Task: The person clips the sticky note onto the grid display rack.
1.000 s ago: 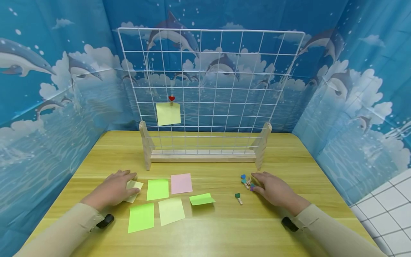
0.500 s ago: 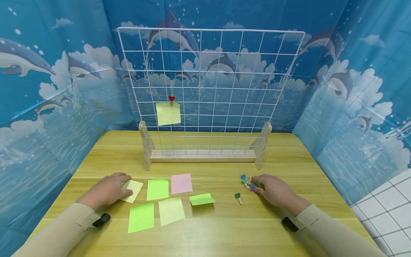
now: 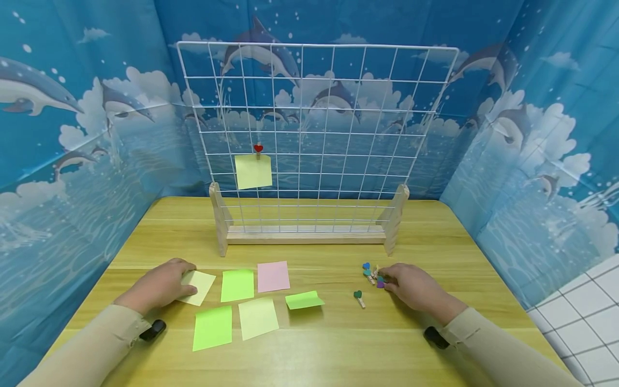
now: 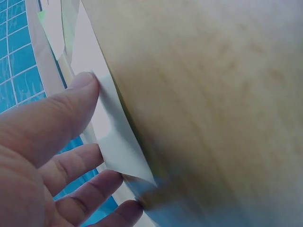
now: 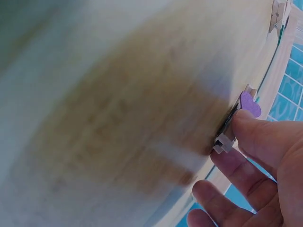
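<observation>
- The left hand (image 3: 157,287) is at the lower left of the head view. Its fingers are loose and apart, touching the pale yellow square paper note (image 3: 202,288) just beside it.
- That note is thin, so a hard push from the thumb could crease it. If the fingers can't get under the edge, it might just slide.
- The right hand (image 3: 417,287) is at the lower right. Its thumb and pointing finger pinch the small wooden clip with a purple heart (image 5: 250,105).
- That clip is tiny. Squeezed in a bad spot, it might twist and pop out.
- More clips lie close by, like the small wooden clip with a blue heart (image 3: 366,266). A finger bump could scatter them.
- The bright green folded paper note (image 3: 304,301) sticks up in the lower middle. A hand sweeping past could catch it.
- In the upper left, the pale yellow hanging paper (image 3: 253,173) has one red heart clip (image 3: 258,148) on it. If the white wire grid (image 3: 319,45) gets knocked, the paper might tilt or drop.
</observation>
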Available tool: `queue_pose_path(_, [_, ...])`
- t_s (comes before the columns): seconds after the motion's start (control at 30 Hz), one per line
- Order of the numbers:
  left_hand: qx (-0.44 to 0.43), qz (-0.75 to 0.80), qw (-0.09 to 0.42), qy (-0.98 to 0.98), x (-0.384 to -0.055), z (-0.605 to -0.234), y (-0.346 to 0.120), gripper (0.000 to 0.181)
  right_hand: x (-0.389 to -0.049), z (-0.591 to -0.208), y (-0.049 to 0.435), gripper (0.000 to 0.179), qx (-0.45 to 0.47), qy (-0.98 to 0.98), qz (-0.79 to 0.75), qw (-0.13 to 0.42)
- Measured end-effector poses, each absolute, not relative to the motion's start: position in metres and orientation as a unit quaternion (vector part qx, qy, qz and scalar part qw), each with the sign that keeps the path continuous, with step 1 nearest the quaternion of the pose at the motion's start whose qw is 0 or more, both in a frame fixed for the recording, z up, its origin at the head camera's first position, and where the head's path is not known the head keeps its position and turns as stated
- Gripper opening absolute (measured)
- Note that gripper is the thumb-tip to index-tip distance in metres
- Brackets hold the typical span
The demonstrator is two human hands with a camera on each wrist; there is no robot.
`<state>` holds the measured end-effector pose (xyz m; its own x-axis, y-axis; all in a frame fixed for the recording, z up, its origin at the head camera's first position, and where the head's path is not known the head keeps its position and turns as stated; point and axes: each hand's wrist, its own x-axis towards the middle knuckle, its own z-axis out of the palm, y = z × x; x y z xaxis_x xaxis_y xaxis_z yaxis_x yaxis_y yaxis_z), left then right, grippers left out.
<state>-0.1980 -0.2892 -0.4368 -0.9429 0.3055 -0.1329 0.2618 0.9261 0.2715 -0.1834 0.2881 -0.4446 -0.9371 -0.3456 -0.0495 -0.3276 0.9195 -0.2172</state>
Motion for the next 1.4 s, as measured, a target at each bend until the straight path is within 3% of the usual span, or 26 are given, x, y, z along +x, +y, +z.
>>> queue_pose_path(0.63, [0.121, 0.146, 0.087, 0.978, -0.2022, -0.4381, -0.2895, 0.056, -0.1847, -0.4443, 0.2874, 0.028, -0.174, 0.978, -0.104, 0.041])
queue_pose_path(1.07, [0.117, 0.155, 0.089, 0.977, -0.2078, -0.4385, -0.2911, 0.040, -0.1842, -0.4421, 0.2859, 0.030, -0.141, 0.982, -0.100, 0.070])
queue_pose_path(1.4, [0.119, 0.159, 0.058, 0.978, -0.2081, -0.4403, -0.2931, 0.026, -0.1847, -0.4401, 0.2855, 0.014, -0.126, 0.981, -0.122, 0.080])
